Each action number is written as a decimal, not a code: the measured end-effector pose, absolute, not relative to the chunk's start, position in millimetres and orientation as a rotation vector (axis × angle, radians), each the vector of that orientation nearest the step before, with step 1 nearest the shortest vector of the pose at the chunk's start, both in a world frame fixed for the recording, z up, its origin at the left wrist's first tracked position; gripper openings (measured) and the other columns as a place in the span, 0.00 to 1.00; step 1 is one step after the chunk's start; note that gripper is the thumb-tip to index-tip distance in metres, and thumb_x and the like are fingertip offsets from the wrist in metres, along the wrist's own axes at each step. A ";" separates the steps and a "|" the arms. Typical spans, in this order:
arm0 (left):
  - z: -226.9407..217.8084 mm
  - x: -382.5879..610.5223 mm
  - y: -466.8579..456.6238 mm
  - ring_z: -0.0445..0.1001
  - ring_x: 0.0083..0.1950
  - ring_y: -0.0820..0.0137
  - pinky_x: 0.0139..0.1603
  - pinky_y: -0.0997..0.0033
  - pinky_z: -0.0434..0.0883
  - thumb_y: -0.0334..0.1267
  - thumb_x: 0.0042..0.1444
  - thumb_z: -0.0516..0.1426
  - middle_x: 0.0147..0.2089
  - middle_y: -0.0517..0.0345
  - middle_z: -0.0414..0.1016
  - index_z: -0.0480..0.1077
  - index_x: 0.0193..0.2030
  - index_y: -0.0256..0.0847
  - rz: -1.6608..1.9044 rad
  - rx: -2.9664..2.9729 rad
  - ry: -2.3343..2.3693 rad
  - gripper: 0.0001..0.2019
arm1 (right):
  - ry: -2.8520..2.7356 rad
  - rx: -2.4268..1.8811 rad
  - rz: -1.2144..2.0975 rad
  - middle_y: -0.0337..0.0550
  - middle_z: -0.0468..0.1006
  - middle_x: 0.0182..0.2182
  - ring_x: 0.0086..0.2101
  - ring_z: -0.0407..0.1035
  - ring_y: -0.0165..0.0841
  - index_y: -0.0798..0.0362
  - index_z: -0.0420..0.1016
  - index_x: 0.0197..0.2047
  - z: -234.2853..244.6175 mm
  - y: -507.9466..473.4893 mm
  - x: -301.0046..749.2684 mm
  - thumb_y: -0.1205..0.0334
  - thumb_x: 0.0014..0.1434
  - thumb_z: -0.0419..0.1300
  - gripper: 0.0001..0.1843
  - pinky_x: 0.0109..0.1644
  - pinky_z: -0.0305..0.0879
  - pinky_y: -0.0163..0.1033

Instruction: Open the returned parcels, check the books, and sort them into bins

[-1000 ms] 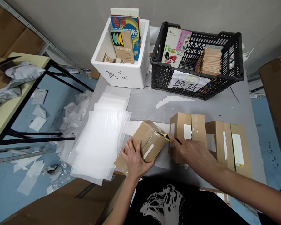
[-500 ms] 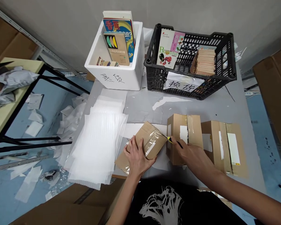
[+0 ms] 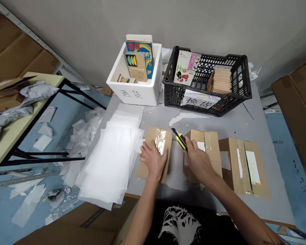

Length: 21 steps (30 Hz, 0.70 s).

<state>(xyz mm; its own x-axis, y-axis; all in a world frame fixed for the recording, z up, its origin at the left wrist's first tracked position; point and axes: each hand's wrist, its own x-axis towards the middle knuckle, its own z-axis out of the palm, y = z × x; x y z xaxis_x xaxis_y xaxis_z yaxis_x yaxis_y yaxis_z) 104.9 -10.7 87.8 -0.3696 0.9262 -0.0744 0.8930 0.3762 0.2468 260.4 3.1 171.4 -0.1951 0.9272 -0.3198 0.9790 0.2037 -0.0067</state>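
Observation:
My left hand (image 3: 153, 159) lies across a small taped cardboard box (image 3: 153, 134), with its fingers on the top and its thumb toward the right edge, gripping it. Clear tape and a white label show on that box. In my right hand (image 3: 197, 160) is a yellow-and-black box cutter (image 3: 180, 139), its dark blade pointing up and left. The blade is just right of the box's upper corner and apart from it. Right beside that hand stands a second cardboard box (image 3: 213, 141), partly hidden by my wrist.
White foam sleeves (image 3: 109, 160) are piled left of the box. A third cardboard box (image 3: 260, 170) sits at the right. Behind stand a white foam bin (image 3: 135, 97) and a black crate (image 3: 225, 105), both with books. A yellowish side table (image 3: 38, 112) is on the left.
The small box has turned more upright in view and its top edge has shifted left. The box cutter has left the box's taped edge and points up and left.

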 end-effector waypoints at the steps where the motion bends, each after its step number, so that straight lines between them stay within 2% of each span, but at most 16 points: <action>1: 91.5 101.9 -10.4 0.54 0.63 0.43 0.52 0.41 0.60 0.55 0.56 0.50 0.65 0.32 0.53 0.60 0.63 0.37 0.239 1.662 2.383 0.32 | 2.240 1.803 -0.373 0.56 0.68 0.48 0.31 0.72 0.30 0.60 0.49 0.66 168.6 6.2 247.1 0.68 0.65 0.46 0.27 0.31 0.66 0.33; 3: 96.7 92.0 -12.9 0.59 0.59 0.47 0.49 0.46 0.65 0.48 0.60 0.48 0.63 0.36 0.57 0.61 0.63 0.40 0.214 1.737 2.283 0.26 | 2.234 1.780 -0.456 0.56 0.67 0.48 0.33 0.73 0.30 0.59 0.48 0.66 161.3 9.3 224.6 0.69 0.65 0.46 0.27 0.33 0.67 0.33; 6: 98.5 74.9 -17.8 0.65 0.50 0.54 0.47 0.51 0.67 0.42 0.61 0.48 0.54 0.39 0.65 0.61 0.64 0.43 0.155 1.818 2.193 0.24 | 2.182 1.817 -0.431 0.58 0.68 0.48 0.33 0.74 0.31 0.61 0.49 0.66 148.8 8.1 203.7 0.71 0.65 0.45 0.26 0.34 0.68 0.34; 9: 95.9 67.2 -20.2 0.67 0.46 0.57 0.45 0.56 0.68 0.40 0.62 0.47 0.50 0.42 0.66 0.59 0.64 0.47 0.100 1.847 2.135 0.24 | 2.152 1.875 -0.384 0.62 0.69 0.49 0.33 0.75 0.32 0.64 0.50 0.65 140.8 6.5 192.6 0.73 0.64 0.43 0.26 0.33 0.69 0.33; 12: 91.8 71.6 -23.3 0.69 0.46 0.59 0.43 0.60 0.69 0.39 0.62 0.46 0.50 0.44 0.65 0.55 0.66 0.48 0.080 1.831 2.061 0.25 | 2.114 1.894 -0.403 0.62 0.72 0.47 0.36 0.76 0.34 0.65 0.48 0.66 139.5 8.0 183.3 0.75 0.63 0.44 0.28 0.36 0.69 0.33; 15: 84.9 79.1 -28.6 0.72 0.44 0.61 0.40 0.64 0.70 0.41 0.64 0.44 0.51 0.44 0.64 0.49 0.69 0.47 0.097 1.776 2.013 0.26 | 2.098 1.896 -0.426 0.59 0.74 0.44 0.39 0.76 0.35 0.62 0.45 0.67 140.3 10.1 174.9 0.74 0.62 0.48 0.31 0.39 0.69 0.32; 21: 68.7 76.9 -35.5 0.74 0.43 0.62 0.37 0.65 0.71 0.42 0.65 0.41 0.55 0.43 0.61 0.45 0.70 0.51 0.144 1.726 2.011 0.26 | 2.122 1.858 -0.407 0.55 0.75 0.43 0.37 0.76 0.34 0.57 0.41 0.69 138.8 11.0 165.8 0.75 0.62 0.48 0.34 0.37 0.68 0.32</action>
<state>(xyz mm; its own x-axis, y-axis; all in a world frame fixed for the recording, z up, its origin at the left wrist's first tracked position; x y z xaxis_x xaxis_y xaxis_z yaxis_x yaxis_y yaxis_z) 76.9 -35.5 68.7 -0.0868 0.9536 -0.2882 0.9027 0.1977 0.3821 165.8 11.0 138.8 -0.1257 0.9093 -0.3967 0.9916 0.1281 -0.0206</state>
